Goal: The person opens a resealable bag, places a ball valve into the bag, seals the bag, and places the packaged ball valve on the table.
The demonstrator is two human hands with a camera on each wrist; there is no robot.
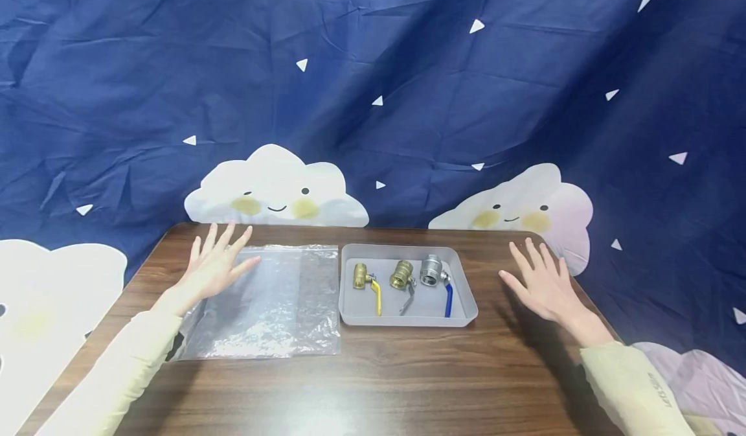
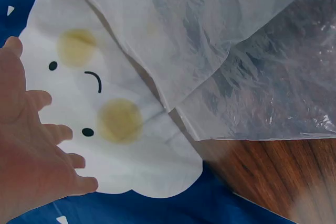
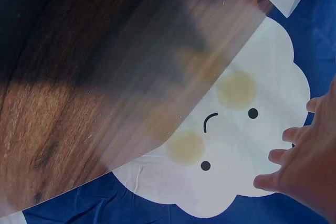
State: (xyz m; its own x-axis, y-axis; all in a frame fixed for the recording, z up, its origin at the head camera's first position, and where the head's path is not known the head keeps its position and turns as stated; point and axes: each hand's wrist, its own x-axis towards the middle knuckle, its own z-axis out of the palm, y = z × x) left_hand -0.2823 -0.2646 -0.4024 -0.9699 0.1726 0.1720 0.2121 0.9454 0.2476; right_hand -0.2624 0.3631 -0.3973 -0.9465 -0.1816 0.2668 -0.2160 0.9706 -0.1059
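Left hand (image 1: pixel 208 275), right hand (image 1: pixel 546 292) both released, spread; clear bags (image 1: pixel 256 313) toward table (image 1: pixel 408 384) left edge, three valves (image 1: pixel 401 274) in tray (image 1: pixel 402 321) near far edge

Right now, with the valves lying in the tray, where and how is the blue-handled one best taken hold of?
Probably by its thick silver body, from above and the right. The body is round and wider than the slim blue handle; the tray's walls surround it, a grey-handled valve sits to its left, and the right hand is the nearer one.
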